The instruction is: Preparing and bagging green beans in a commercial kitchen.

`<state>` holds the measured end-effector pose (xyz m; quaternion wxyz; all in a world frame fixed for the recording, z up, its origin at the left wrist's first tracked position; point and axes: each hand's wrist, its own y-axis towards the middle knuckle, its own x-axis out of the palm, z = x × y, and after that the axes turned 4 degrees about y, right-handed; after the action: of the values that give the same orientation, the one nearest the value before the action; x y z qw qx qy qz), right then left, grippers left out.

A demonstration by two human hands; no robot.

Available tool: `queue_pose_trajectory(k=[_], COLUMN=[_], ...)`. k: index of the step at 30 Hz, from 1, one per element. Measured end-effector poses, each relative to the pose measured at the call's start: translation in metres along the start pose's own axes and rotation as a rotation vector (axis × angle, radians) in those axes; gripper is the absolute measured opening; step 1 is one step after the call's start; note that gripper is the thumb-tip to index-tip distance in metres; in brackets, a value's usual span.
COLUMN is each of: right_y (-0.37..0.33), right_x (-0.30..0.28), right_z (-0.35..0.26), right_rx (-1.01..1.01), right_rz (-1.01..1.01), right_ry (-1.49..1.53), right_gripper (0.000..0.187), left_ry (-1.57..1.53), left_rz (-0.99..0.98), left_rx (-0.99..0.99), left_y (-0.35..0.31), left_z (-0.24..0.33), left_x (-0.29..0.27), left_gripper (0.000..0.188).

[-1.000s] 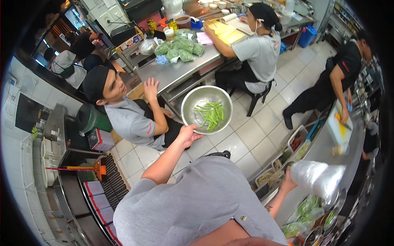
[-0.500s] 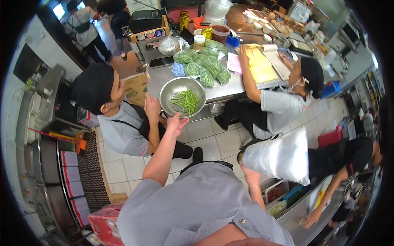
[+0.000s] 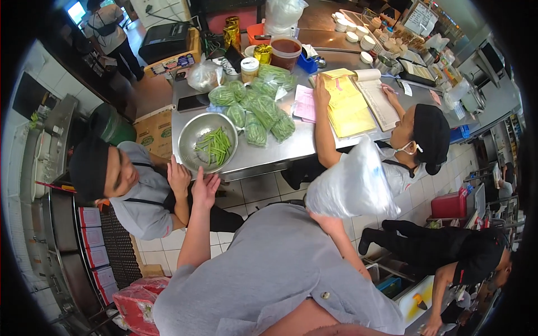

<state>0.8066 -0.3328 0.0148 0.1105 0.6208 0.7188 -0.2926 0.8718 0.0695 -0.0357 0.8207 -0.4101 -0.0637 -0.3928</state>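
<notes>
My left hand (image 3: 206,189) is held palm up with its fingers apart, the fingertips close to the near rim of a metal bowl (image 3: 188,130). Cut green beans (image 3: 214,147) lie in that bowl, which stands at the left end of the steel table. Whether my fingers touch the rim is unclear. In my right hand (image 3: 327,222) is a large, bulging clear plastic bag (image 3: 353,182); the bag hides most of my fingers. Next to my left hand is a co-worker's hand (image 3: 178,179), also close to the bowl.
On the steel table (image 3: 263,158) lie several bagged bundles of green vegetables (image 3: 263,109), a phone-like black slab (image 3: 193,102), a tub of dark sauce (image 3: 284,53) and yellow papers (image 3: 344,103). A co-worker in a black cap (image 3: 430,131) sits at right; another (image 3: 92,173) is at left.
My view has shifted, bringing the table closer. My left hand has opened out, palm up, near the bowl. My right hand has brought the plastic bag closer to the table.
</notes>
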Motion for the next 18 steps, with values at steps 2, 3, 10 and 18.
queue_pose_trajectory(k=[2, 3, 10, 18], right_y=[0.029, 0.042, 0.123, 0.198], right_x=[-0.015, -0.021, -0.030, -0.001], right_z=[-0.018, -0.023, -0.067, -0.100], right_rx=[-0.131, -0.139, -0.426, -0.538], right_rz=[-0.006, -0.017, -0.155, -0.163], right_ry=[-0.004, -0.003, 0.072, 0.200], right_gripper=[0.054, 0.054, 0.054, 0.068], left_ry=[0.231, 0.454, 1.067, 0.948], left_rz=[0.053, 0.107, -0.862, -1.051], left_rx=[0.101, 0.201, 0.524, 0.641], left_y=[-0.015, -0.021, -0.105, -0.055], left_z=[-0.007, -0.008, 0.015, 0.059], left_x=[0.005, 0.009, 0.175, 0.273], left_gripper=[0.044, 0.043, 0.079, 0.119])
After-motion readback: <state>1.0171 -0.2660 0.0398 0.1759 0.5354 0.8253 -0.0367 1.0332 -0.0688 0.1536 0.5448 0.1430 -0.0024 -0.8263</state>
